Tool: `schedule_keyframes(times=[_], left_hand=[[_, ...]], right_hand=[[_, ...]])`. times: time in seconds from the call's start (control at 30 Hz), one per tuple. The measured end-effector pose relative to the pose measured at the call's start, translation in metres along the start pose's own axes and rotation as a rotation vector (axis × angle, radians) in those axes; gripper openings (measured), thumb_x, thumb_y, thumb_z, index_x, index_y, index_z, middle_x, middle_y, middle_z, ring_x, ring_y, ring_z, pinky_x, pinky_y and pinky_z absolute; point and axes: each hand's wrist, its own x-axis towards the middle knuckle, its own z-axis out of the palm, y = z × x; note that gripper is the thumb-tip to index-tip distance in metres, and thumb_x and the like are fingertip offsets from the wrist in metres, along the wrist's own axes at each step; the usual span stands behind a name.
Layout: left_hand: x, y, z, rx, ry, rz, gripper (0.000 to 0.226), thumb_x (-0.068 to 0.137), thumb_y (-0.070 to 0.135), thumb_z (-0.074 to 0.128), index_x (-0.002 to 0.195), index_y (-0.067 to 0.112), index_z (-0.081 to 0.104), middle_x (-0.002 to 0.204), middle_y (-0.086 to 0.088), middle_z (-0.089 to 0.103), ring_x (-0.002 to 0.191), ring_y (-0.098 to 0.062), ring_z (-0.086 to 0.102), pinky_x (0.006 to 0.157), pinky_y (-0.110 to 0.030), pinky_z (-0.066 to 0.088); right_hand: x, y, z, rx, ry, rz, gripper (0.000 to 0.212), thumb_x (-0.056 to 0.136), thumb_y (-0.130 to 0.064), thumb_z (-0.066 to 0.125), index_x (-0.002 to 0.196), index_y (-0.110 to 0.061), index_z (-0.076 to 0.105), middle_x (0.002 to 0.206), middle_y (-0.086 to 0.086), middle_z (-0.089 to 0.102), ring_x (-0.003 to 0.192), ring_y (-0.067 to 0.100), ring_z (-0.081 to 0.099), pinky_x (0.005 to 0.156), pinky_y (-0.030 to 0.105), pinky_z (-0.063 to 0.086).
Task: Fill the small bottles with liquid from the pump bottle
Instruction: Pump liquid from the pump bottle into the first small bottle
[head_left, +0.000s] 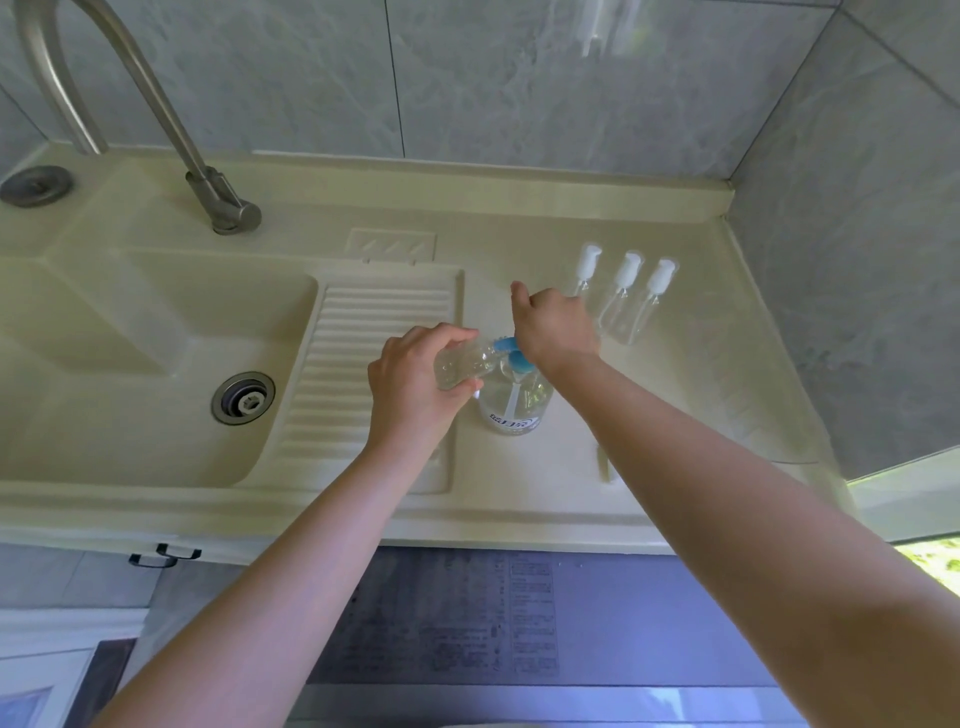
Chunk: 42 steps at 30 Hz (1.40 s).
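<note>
1. On the cream table (561, 483), right of the ribbed draining board (374, 364): clear pump bottle (514, 402), upright, part full of clear liquid, white label low on its front.
2. Left hand (415, 384): fingers curled round a small clear bottle (465, 364), held tilted, open mouth at the blue pump spout (505, 344).
3. Right hand (553, 327): over the blue pump head (519, 364), pressing down with the heel of the palm, fingers curled loosely; whether gripping anything, cannot tell.
4. Further back and to the right, near the wall: three small bottles with white caps (626, 296), lying side by side in a row, the nearest partly hidden behind the right hand.
5. Far left: sink basin (130, 374) with metal drain (242, 397), curved metal tap (156, 114) above it.
</note>
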Motion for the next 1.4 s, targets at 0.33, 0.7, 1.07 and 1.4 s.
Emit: schedule_keyframes(times=[0.33, 0.7, 1.07, 1.4], left_hand=[[0.001, -0.002, -0.002, -0.029, -0.01, -0.007, 0.048, 0.07, 0.023, 0.083, 0.111, 0.038, 0.065, 0.105, 0.015, 0.064, 0.104, -0.017, 0.055, 0.095, -0.044, 0.042], [-0.002, -0.005, -0.002, -0.024, -0.011, -0.022, 0.047, 0.07, 0.025, 0.082, 0.112, 0.038, 0.064, 0.105, 0.015, 0.064, 0.104, -0.017, 0.056, 0.094, -0.046, 0.043], [-0.001, -0.003, -0.007, -0.005, -0.024, -0.022, 0.046, 0.073, 0.025, 0.081, 0.113, 0.038, 0.063, 0.107, 0.015, 0.062, 0.107, -0.014, 0.053, 0.087, -0.031, 0.03], [0.0, -0.006, -0.005, -0.002, -0.018, -0.026, 0.049, 0.072, 0.023, 0.082, 0.116, 0.038, 0.065, 0.107, 0.013, 0.064, 0.106, -0.017, 0.055, 0.093, -0.038, 0.039]], right_hand=[[0.008, -0.001, -0.002, 0.044, -0.093, 0.03, 0.051, 0.094, -0.045, 0.032, 0.083, -0.009, 0.067, 0.091, 0.012, 0.067, 0.083, 0.034, 0.06, 0.074, 0.036, 0.047], [0.006, -0.003, -0.007, 0.035, -0.157, 0.061, 0.063, 0.093, -0.058, 0.027, 0.095, -0.011, 0.07, 0.096, 0.011, 0.069, 0.09, 0.032, 0.062, 0.086, 0.038, 0.05], [0.003, -0.006, -0.023, 0.103, -0.324, 0.069, 0.059, 0.092, -0.06, 0.041, 0.088, -0.007, 0.067, 0.076, 0.01, 0.065, 0.063, 0.026, 0.061, 0.077, 0.034, 0.054], [-0.001, 0.003, 0.001, 0.075, -0.114, 0.038, 0.049, 0.096, -0.042, 0.03, 0.089, -0.01, 0.067, 0.093, 0.014, 0.067, 0.087, 0.034, 0.061, 0.078, 0.037, 0.049]])
